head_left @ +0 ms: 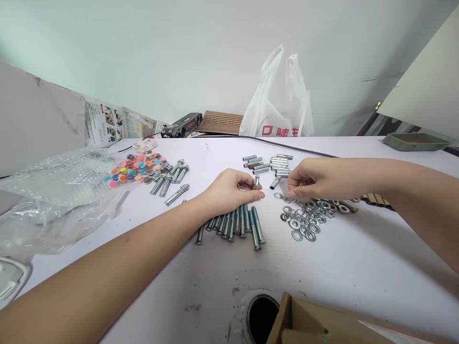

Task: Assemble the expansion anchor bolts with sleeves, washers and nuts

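My left hand (233, 191) is closed around an expansion bolt (256, 183), held upright between thumb and fingers; its lower part is hidden. Below that hand lies a row of loose bolts (231, 223), heads towards me. My right hand (304, 179) pinches at the edge of a pile of flat washers (310, 219), its fingertips on a washer (288, 199). Just beyond it lie metal sleeves (279, 165) in two groups, and one sleeve (275, 182) sits apart. To the left, assembled expansion bolts (177, 195) with nuts lie in a small group.
Coloured round discs (134, 169) are heaped beside crumpled clear plastic (53, 200) at left. A cardboard box (315, 320) and a dark round hole (263, 315) are at the near edge. A white bag (278, 105) and green tray (416, 141) stand at the back.
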The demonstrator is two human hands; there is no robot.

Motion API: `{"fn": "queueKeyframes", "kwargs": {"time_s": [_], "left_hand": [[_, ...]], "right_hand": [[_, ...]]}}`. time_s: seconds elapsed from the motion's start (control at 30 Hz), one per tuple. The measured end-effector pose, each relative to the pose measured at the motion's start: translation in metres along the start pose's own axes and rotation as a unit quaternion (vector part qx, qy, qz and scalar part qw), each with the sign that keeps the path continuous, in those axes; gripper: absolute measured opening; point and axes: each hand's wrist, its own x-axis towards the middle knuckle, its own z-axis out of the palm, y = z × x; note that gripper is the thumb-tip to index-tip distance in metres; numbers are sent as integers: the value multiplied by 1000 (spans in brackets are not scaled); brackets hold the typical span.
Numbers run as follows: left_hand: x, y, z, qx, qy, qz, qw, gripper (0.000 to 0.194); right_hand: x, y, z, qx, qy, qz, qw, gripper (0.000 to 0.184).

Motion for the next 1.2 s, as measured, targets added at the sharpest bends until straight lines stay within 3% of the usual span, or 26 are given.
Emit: {"fn": "queueKeyframes", "kwargs": {"time_s": [0.4, 0.53, 0.63, 0.7, 0.87, 1.03, 1.2], "left_hand": [[-1, 0, -1, 14, -6, 11, 1000, 24], [-1, -1, -1, 29, -5, 20, 999, 26], [0, -2, 0, 49, 2, 28, 998, 29], [0, -2, -1, 50, 4, 29, 998, 30], [0, -3, -1, 27, -9, 25, 999, 28], [0, -2, -1, 24, -11, 21, 999, 26], [1, -3, -1, 22, -14, 21, 999, 27]], "right_hand": [[-5, -6, -10, 22, 95, 29, 995, 30], [-5, -28, -2, 136, 190, -2, 972, 31], [1, -40, 8, 203, 220, -26, 954, 33], [5, -38, 11, 210, 212, -31, 954, 33], [10, -16, 10, 174, 127, 11, 976, 36], [15, -11, 13, 30, 134, 28, 990, 21], [18, -11, 17, 22, 117, 12, 993, 20]]}}
